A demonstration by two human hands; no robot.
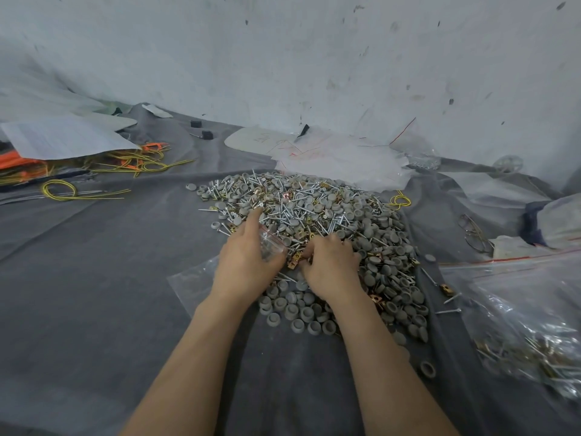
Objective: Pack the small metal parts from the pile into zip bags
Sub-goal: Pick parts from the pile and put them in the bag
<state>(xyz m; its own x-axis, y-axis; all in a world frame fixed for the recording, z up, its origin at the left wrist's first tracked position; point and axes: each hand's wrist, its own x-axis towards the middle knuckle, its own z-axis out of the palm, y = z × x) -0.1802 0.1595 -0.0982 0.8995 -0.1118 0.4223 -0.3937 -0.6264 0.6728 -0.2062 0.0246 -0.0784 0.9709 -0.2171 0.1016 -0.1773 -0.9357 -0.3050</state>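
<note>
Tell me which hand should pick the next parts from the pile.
Right. The right hand has its fingers curled in the pile, while the left hand holds the small zip bag right beside it.

Pile: grey caps, silver screws, gold clips, on dark grey cloth; yellow and orange wires left of it.

No text can be read: the white paper sheet at far left carries print too blurred to make out, and the pale card behind the pile bears only illegible scrawl.
</note>
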